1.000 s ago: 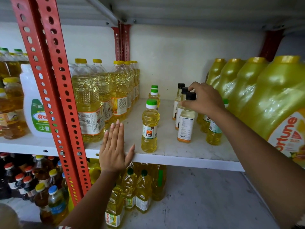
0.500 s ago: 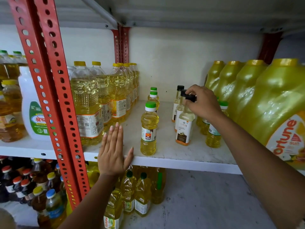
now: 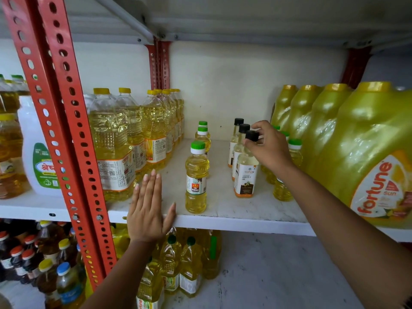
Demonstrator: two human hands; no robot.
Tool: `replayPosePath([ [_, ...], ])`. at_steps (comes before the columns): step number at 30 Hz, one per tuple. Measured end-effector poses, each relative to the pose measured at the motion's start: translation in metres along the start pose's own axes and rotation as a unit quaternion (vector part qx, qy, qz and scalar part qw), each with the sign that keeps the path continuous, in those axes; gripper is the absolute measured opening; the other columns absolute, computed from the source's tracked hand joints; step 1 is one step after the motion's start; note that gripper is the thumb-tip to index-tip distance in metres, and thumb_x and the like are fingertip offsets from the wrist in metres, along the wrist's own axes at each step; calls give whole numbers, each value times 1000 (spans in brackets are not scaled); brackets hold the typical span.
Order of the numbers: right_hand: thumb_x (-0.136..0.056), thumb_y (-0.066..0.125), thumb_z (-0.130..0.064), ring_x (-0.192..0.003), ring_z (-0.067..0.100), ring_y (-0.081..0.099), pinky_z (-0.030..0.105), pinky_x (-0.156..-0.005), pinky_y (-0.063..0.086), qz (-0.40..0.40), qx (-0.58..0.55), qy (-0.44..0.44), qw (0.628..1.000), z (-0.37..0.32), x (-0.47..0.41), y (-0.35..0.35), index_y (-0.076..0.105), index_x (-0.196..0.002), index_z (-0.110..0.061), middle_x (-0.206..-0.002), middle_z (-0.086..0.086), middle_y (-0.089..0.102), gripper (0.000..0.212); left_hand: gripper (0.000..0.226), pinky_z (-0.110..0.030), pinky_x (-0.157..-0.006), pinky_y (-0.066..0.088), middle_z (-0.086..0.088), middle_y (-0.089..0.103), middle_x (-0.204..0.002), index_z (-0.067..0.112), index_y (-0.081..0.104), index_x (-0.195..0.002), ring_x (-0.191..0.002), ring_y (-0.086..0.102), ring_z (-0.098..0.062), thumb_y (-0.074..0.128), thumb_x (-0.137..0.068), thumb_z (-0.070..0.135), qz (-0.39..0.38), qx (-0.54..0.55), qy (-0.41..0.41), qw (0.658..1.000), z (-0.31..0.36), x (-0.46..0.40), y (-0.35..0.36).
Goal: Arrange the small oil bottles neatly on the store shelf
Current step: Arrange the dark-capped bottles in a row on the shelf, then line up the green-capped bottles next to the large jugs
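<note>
My right hand (image 3: 268, 150) pinches the black cap of the front coconut oil bottle (image 3: 245, 172), standing on the shelf (image 3: 234, 216), to square its row. My left hand (image 3: 148, 210) lies flat and open, bracing on the edge.

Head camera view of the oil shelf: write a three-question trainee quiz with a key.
1. True or false: the right hand grips the front black-capped coconut oil bottle by its cap.
2. Where does the flat left hand rest? A) white shelf edge B) red perforated upright C) a bottle
3. Fill in: the small green-capped yellow oil bottle at the front stands ____, touched by neither hand.

Key: 1 true; 2 A; 3 upright.
</note>
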State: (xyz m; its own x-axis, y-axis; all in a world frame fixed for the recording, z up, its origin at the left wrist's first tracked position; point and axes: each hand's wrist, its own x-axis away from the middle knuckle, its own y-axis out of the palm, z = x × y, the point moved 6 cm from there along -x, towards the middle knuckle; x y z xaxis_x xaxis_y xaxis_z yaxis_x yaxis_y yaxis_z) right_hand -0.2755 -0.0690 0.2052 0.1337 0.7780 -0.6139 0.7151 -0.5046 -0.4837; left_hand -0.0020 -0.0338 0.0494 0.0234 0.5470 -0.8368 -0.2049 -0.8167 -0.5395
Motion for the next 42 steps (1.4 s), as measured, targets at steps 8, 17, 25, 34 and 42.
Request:
replayPosePath([
  [8, -76, 72, -17, -86, 30, 68, 47, -77, 57, 21, 16, -45, 999, -9, 9, -9, 60, -107, -14, -107, 13, 69, 33, 71, -37, -121, 11, -14, 28, -154, 2, 28, -147, -146, 19, -23, 23, -95, 50, -7, 0, 1, 1000, 0, 0, 0],
  [17, -79, 71, -25, -82, 24, 67, 36, -70, 56, 48, 41, -104, 993, -29, 41, -33, 61, -106, -16, -103, 8, 71, 31, 73, -36, -121, 6, -13, 24, -156, 3, 25, -149, -147, 15, -23, 20, -94, 52, -36, 6, -16, 999, 1, 1, 0],
  [25, -79, 70, -25, -84, 24, 67, 42, -72, 56, 25, 37, -109, 993, -23, 55, -33, 59, -102, -16, -100, 6, 70, 27, 72, -37, -121, 7, -14, 25, -156, 3, 25, -149, -147, 16, -24, 23, -94, 49, -44, 6, -19, 999, 2, 0, 0],
  [34, -79, 69, -40, -98, 18, 63, 37, -83, 55, -10, 18, -93, 995, -19, 48, -44, 59, -115, -22, -117, 4, 63, 41, 72, -39, -121, 9, -15, 26, -155, 2, 24, -149, -146, 17, -25, 23, -94, 48, -46, 10, -20, 999, 2, 2, 0],
  [42, -80, 66, -43, -104, 34, 58, 35, -76, 46, 103, 197, -71, 972, 23, 2, -86, 62, -108, -13, -111, 16, 61, 41, 72, -38, -121, 9, -15, 25, -155, 2, 24, -148, -147, 16, -23, 20, -95, 50, -37, 13, -17, 999, 2, 2, 0],
])
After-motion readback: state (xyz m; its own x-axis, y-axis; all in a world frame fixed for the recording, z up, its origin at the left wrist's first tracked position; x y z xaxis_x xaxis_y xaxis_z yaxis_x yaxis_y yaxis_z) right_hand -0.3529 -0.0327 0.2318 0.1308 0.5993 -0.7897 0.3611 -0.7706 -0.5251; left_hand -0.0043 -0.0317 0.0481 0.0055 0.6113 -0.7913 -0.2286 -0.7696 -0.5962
